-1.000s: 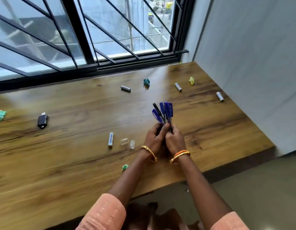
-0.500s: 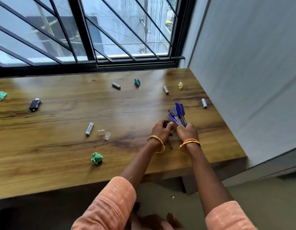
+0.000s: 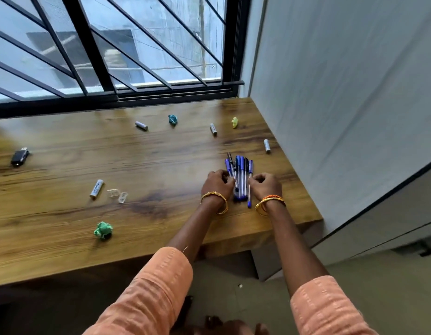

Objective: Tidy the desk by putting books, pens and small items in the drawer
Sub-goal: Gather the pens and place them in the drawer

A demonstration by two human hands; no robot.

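Gathering the pens into one bundle at right of centre on the desk.
Both hands flank them: left hand and right hand curl their fingers against the bundle's sides, seemingly pinching it. Its long axis runs away from the person, between the wrists, equally near each. No drawer shows; batteries and paper scraps lie upper frame.

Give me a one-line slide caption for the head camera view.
Both hands, left hand and right hand, gather a bundle of blue pens on the wooden desk.
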